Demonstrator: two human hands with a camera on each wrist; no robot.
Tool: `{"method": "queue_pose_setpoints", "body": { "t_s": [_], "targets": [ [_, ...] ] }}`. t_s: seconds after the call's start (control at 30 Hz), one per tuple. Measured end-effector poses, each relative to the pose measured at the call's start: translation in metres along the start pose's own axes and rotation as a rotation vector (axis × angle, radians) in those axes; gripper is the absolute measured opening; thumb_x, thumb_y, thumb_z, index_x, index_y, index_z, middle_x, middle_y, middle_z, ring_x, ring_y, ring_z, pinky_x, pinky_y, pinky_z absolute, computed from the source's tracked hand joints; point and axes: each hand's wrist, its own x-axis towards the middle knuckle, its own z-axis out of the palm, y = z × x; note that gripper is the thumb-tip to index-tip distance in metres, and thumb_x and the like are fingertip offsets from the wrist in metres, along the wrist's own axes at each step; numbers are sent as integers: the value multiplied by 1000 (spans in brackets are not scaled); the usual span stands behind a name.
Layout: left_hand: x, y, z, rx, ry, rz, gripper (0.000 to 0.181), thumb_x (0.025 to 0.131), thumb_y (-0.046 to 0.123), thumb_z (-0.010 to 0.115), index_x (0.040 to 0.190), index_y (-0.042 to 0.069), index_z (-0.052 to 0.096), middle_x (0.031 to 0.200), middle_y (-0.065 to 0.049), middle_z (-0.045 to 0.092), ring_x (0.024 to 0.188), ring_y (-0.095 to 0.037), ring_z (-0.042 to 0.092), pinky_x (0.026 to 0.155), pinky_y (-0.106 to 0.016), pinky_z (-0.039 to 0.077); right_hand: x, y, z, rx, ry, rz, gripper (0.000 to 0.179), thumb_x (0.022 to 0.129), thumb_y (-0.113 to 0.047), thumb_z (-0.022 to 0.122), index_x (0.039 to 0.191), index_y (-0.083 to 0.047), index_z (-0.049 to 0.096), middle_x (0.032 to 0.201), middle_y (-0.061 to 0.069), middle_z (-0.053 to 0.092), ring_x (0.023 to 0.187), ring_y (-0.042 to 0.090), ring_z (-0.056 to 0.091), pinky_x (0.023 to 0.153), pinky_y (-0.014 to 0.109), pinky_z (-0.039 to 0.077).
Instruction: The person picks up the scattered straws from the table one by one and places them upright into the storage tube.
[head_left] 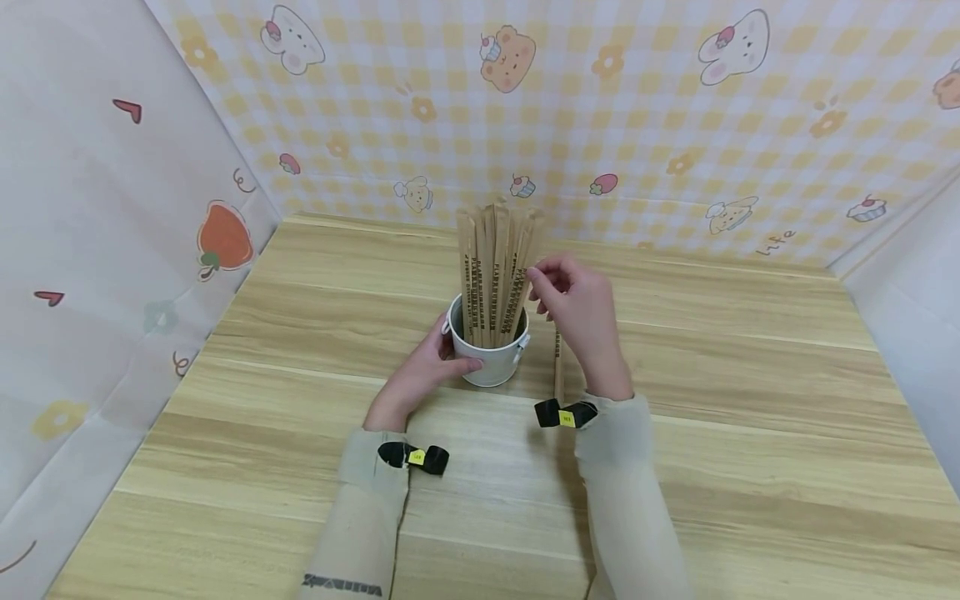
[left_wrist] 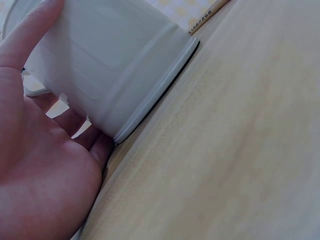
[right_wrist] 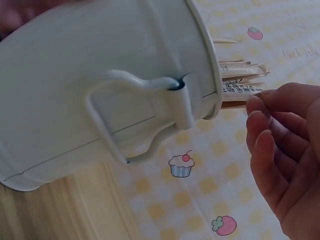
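A small white metal bucket stands upright on the table, full of paper-wrapped chopsticks with dark print that lean out over its rim. My left hand holds the bucket from the left, thumb across the front and fingers round the side; the left wrist view shows its fingers low by the bucket's base. At the bucket's right, my right hand pinches the edge of the rightmost wrapped packet between thumb and index finger. The other fingers of that hand are loosely curled. A wire handle hangs at the bucket's side.
Another wrapped chopstick packet lies on the wooden table right of the bucket, partly under my right hand. A checked cloth with cartoon prints hangs behind the table, and a white printed cloth hangs at the left.
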Motion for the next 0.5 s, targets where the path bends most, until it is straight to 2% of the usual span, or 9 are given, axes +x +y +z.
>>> {"method": "queue_pose_setpoints", "body": {
  "t_s": [0.2, 0.5],
  "targets": [
    [1, 0, 0, -5, 2, 5, 92, 74, 13, 72, 143, 25, 12, 142, -6, 27, 128, -21, 27, 105, -37, 21, 1, 3, 2, -14, -54, 28, 23, 86, -30, 58, 89, -8, 62, 67, 2, 61, 52, 22, 57, 43, 26, 48],
    [1, 1, 0, -8, 2, 6, 93, 74, 11, 71, 143, 24, 12, 141, -6, 28, 128, -21, 28, 105, -36, 22, 1, 9, 5, -37, -88, 36, 23, 86, -32, 58, 89, -10, 63, 65, 0, 60, 51, 22, 56, 44, 26, 48]
  ]
}}
